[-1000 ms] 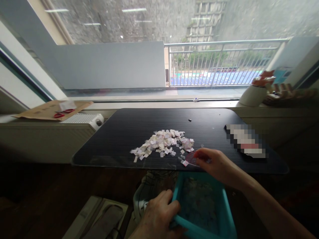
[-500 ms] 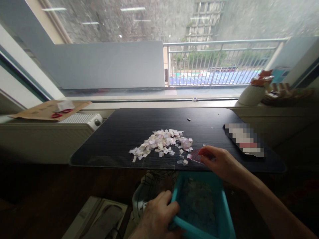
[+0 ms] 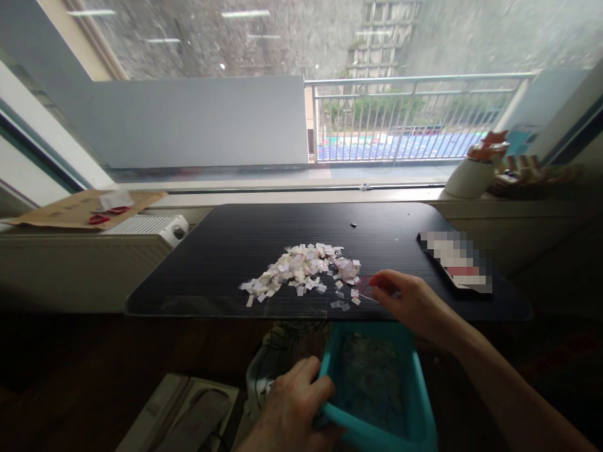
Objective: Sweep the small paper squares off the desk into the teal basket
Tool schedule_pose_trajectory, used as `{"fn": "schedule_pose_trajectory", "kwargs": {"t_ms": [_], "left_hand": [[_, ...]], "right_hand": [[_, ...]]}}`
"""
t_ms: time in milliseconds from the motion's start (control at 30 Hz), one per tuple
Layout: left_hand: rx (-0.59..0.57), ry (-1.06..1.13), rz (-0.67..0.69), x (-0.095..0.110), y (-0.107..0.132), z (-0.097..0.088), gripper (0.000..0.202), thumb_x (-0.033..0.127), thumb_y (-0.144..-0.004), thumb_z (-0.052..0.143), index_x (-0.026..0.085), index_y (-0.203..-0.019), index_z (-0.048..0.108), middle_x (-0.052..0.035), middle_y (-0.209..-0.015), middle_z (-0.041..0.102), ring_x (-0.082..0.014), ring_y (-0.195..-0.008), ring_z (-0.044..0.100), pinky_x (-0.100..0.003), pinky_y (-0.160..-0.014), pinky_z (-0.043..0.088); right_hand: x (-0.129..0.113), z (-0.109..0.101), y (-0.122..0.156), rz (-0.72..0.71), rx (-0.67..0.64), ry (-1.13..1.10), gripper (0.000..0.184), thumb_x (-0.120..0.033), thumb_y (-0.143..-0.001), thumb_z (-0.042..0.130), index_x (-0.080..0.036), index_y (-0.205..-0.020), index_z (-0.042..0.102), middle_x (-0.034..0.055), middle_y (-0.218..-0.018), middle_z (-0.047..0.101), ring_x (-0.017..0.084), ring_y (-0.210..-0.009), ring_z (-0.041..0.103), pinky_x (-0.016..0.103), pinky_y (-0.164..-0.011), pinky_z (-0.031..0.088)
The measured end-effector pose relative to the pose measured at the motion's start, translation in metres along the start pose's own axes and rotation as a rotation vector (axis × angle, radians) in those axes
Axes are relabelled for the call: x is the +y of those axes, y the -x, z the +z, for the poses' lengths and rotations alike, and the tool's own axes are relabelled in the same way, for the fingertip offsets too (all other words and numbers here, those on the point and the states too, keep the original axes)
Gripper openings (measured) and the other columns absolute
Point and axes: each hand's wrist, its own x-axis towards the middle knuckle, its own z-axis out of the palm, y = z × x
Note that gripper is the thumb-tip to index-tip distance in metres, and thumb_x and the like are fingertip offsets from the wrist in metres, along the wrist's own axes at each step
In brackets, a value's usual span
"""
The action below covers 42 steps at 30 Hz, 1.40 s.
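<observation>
The dark desk is broadest, its long axis running left to right below the window. Just under its near edge sits the teal bin, mouth up, its longer sides running away from the person; pale bits lie dimly inside. It looks like thin, fairly stiff plastic, likely light, and the rim is the natural hold — the left hand has its fingers curled over the rim on the left. On the desk, left of the right hand, spreads the heap of cut scraps, stretched mostly left to right, its left tail slanting toward the near edge. It would probably shift as loose, near-weightless flakes, easier to push or scoop than to grip whole. The right hand pinches a pink sheet between thumb and fingers above the near part of the desk, its free end pointing left toward the scraps; it seems thin, springy and perhaps slick, best held by the end away from them. Smallest are the stray scraps near the desk's edge, lying at mixed angles — flat, flimsy, probably awkward for fingertips.
</observation>
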Motion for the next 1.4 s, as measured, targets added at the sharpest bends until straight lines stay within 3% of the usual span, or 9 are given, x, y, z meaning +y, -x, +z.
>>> {"fn": "schedule_pose_trajectory", "kwargs": {"t_ms": [200, 333, 600, 800, 967, 1133, 1400], "left_hand": [[0.076, 0.045, 0.023, -0.002, 0.002, -0.003, 0.019, 0.014, -0.064, 0.066, 0.02, -0.069, 0.048, -0.0007, -0.079, 0.047, -0.0197, -0.076, 0.049, -0.026, -0.058, 0.032], [0.124, 0.048, 0.023, -0.001, 0.005, -0.006, 0.017, 0.013, -0.066, 0.064, 0.02, -0.07, 0.049, -0.0006, -0.079, 0.047, -0.0195, -0.075, 0.049, -0.026, -0.058, 0.031], [0.111, 0.038, 0.004, -0.002, 0.004, -0.013, 0.02, 0.01, -0.066, 0.067, 0.02, -0.073, 0.052, -0.0005, -0.08, 0.047, -0.0199, -0.076, 0.049, -0.027, -0.059, 0.032], [0.08, -0.031, 0.037, 0.003, 0.0, -0.008, 0.026, 0.011, -0.062, 0.073, 0.019, -0.072, 0.051, -0.001, -0.082, 0.048, -0.0202, -0.077, 0.05, -0.026, -0.059, 0.033], [-0.029, -0.134, 0.199, 0.017, -0.012, 0.0, 0.034, 0.036, -0.062, 0.082, 0.021, -0.077, 0.055, -0.0002, -0.081, 0.05, -0.0192, -0.073, 0.051, -0.025, -0.054, 0.033], [-0.092, -0.263, 0.324, 0.03, -0.026, 0.007, 0.041, 0.051, -0.061, 0.081, 0.022, -0.079, 0.058, -0.001, -0.079, 0.051, -0.0193, -0.07, 0.051, -0.025, -0.051, 0.032], [-0.101, -0.211, 0.287, 0.037, -0.03, -0.008, 0.036, 0.051, -0.068, 0.077, 0.022, -0.081, 0.058, -0.0022, -0.085, 0.053, -0.0214, -0.078, 0.053, -0.027, -0.057, 0.037]], "right_hand": [[-0.002, -0.011, 0.007, -0.005, -0.11, 0.034, 0.013, -0.026, -0.081, 0.051, -0.022, -0.083, 0.063, -0.0008, -0.074, 0.068, 0.015, -0.066, 0.06, 0.024, -0.06, 0.042], [-0.003, -0.008, 0.009, 0.018, -0.074, -0.013, 0.014, -0.025, -0.081, 0.052, -0.021, -0.087, 0.063, 0.0001, -0.079, 0.068, 0.015, -0.071, 0.06, 0.024, -0.064, 0.042], [-0.009, -0.02, 0.029, 0.03, -0.256, -0.011, 0.013, -0.024, -0.082, 0.05, -0.021, -0.078, 0.062, -0.0026, -0.067, 0.062, 0.011, -0.058, 0.053, 0.021, -0.051, 0.037], [-0.008, -0.002, 0.016, -0.014, -0.064, -0.069, 0.013, -0.026, -0.082, 0.053, -0.022, -0.089, 0.063, -0.0009, -0.079, 0.068, 0.014, -0.072, 0.061, 0.023, -0.065, 0.043], [-0.009, 0.006, 0.001, -0.077, -0.02, -0.039, 0.016, -0.026, -0.083, 0.053, -0.023, -0.093, 0.066, -0.0018, -0.079, 0.07, 0.014, -0.068, 0.061, 0.023, -0.064, 0.044], [-0.011, 0.006, -0.006, -0.141, -0.024, -0.006, 0.02, -0.024, -0.084, 0.052, -0.023, -0.096, 0.068, -0.0008, -0.086, 0.071, 0.013, -0.065, 0.06, 0.023, -0.064, 0.044], [-0.021, -0.003, 0.005, -0.212, -0.11, -0.021, 0.017, -0.022, -0.085, 0.051, -0.023, -0.09, 0.068, -0.0014, -0.082, 0.069, 0.012, -0.067, 0.058, 0.021, -0.062, 0.042]]}}
